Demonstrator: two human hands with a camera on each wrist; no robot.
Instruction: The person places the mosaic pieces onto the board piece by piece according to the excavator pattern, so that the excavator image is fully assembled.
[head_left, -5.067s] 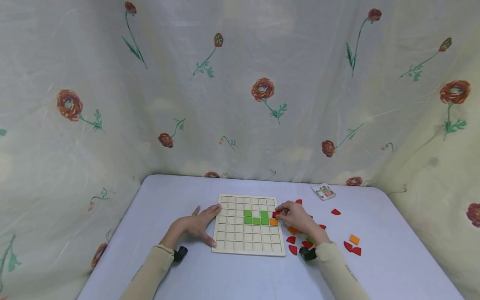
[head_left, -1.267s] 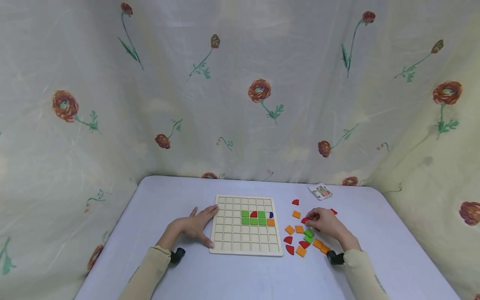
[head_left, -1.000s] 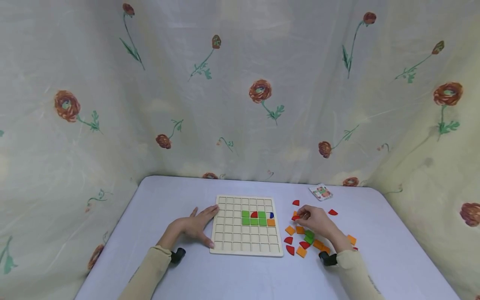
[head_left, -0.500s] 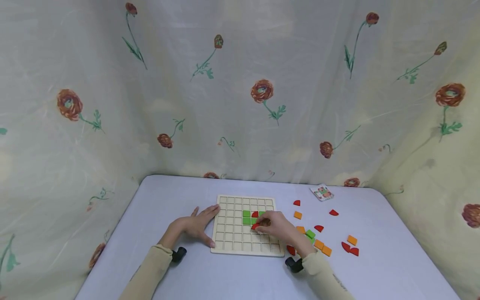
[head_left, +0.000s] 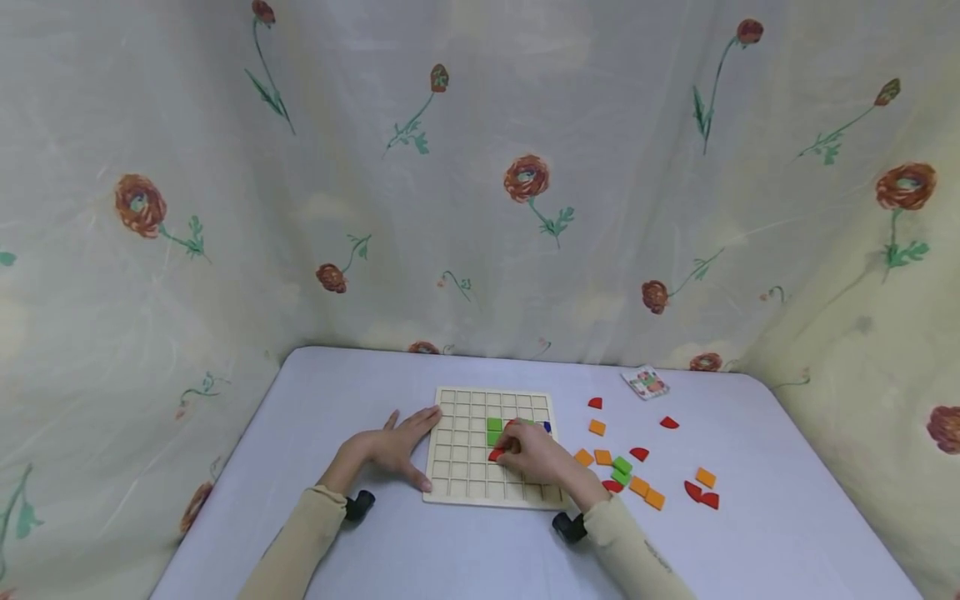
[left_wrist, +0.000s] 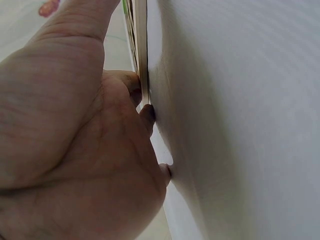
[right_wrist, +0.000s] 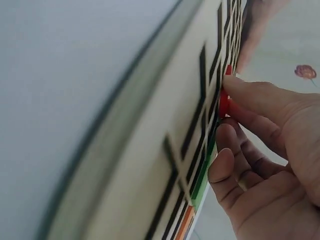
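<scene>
A wooden grid board [head_left: 459, 467] lies flat on the lilac table, with green tiles [head_left: 494, 430] set in its cells. My right hand [head_left: 525, 450] is over the board and pinches a red quarter-round tile [head_left: 497, 455] against the grid just below the green ones; the right wrist view shows that red tile [right_wrist: 223, 102] between thumb and fingers on the board [right_wrist: 150, 165]. My left hand [head_left: 397, 448] rests flat on the table with fingers against the board's left edge [left_wrist: 141, 55]. A blue piece [head_left: 547, 427] peeks out past my right hand.
Loose red, orange and green tiles [head_left: 621, 471] are scattered right of the board. A small picture card [head_left: 646, 382] lies at the back right. Flowered curtains close in the table on three sides.
My right hand picked a red tile from the loose pile on the right and carried it left onto the board, now further left under the green tiles. The left hand has stayed put.
</scene>
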